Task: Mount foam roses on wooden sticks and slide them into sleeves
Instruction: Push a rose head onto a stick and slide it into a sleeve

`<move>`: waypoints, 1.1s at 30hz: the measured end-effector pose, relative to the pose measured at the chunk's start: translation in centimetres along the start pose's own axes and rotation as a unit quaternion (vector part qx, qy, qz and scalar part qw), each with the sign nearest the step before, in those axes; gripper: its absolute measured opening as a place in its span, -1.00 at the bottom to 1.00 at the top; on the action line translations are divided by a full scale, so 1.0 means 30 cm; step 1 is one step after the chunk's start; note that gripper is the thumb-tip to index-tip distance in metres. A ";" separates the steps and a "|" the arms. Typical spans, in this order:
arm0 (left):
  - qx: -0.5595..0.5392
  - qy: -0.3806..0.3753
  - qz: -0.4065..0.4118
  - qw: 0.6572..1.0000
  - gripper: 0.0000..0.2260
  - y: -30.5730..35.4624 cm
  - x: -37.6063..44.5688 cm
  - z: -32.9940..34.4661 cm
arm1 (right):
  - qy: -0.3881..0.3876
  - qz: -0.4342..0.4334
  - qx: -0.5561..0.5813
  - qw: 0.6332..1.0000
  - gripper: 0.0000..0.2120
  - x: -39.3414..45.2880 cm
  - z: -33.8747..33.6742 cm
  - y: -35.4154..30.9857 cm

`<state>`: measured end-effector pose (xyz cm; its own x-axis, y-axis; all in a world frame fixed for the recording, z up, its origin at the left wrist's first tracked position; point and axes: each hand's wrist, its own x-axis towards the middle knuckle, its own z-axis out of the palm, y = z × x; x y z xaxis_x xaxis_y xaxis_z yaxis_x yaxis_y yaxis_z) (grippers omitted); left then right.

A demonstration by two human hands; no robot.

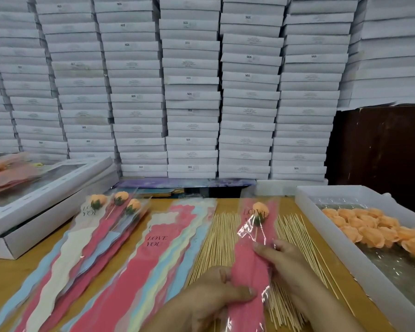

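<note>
My left hand [216, 293] grips the lower part of a pink sleeve [249, 271], thumb across its front. My right hand [283, 262] pinches the same sleeve a little higher, from the right side. Inside the sleeve an orange foam rose [260, 208] sits near the top on a thin wooden stick [256, 232]. Under the sleeve lies a spread of loose wooden sticks [222, 238]. A pile of flat sleeves [158, 250] printed "LOVE YOU" lies left of it. Three finished sleeved roses [116, 203] rest further left.
A white tray [321, 226] on the right holds several loose orange foam roses [374, 230]. A white windowed box [48, 200] stands at the left with more sleeved roses on top. Stacks of white boxes [192, 92] form a wall behind the wooden table.
</note>
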<state>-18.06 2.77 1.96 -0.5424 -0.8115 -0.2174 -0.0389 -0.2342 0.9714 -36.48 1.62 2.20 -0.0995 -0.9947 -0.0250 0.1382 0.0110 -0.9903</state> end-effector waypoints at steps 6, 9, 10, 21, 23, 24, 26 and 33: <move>-0.050 0.028 0.019 0.998 -0.72 0.006 0.001 0.001 | -0.059 0.008 -0.039 0.997 -0.87 -0.005 0.010 0.015; -0.037 -0.016 0.003 0.999 -0.83 0.005 -0.004 -0.005 | 0.013 -0.004 -0.004 1.000 -0.89 0.004 0.001 0.008; -0.023 -0.031 -0.004 0.999 -0.81 0.004 -0.006 -0.006 | 0.035 -0.006 0.008 0.999 -0.90 0.007 -0.004 0.004; 0.120 0.016 0.016 0.992 -0.80 0.026 -0.003 -0.010 | 0.020 -0.018 0.009 1.000 -0.88 0.005 -0.001 0.007; 0.165 0.031 0.021 0.986 -0.83 0.038 -0.003 -0.008 | 0.054 -0.025 0.024 0.998 -0.88 0.012 -0.009 0.006; 0.196 0.040 0.028 0.979 -0.88 0.042 -0.005 -0.006 | 0.062 -0.028 0.028 0.997 -0.89 0.015 -0.012 0.007; 0.263 0.056 0.048 0.962 -0.85 0.046 -0.005 -0.006 | 0.061 -0.032 0.030 0.997 -0.90 0.017 -0.013 0.008; 0.332 0.089 0.084 0.935 -0.84 0.086 -0.006 -0.008 | 0.047 -0.020 0.079 0.996 -0.86 0.010 -0.008 -0.002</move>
<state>-17.85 2.18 4.49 -0.4413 -0.8973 -0.0118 -0.5102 0.2401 0.8259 -36.76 1.34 2.24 -0.1979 -0.9802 -0.0064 0.2841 -0.0511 -0.9574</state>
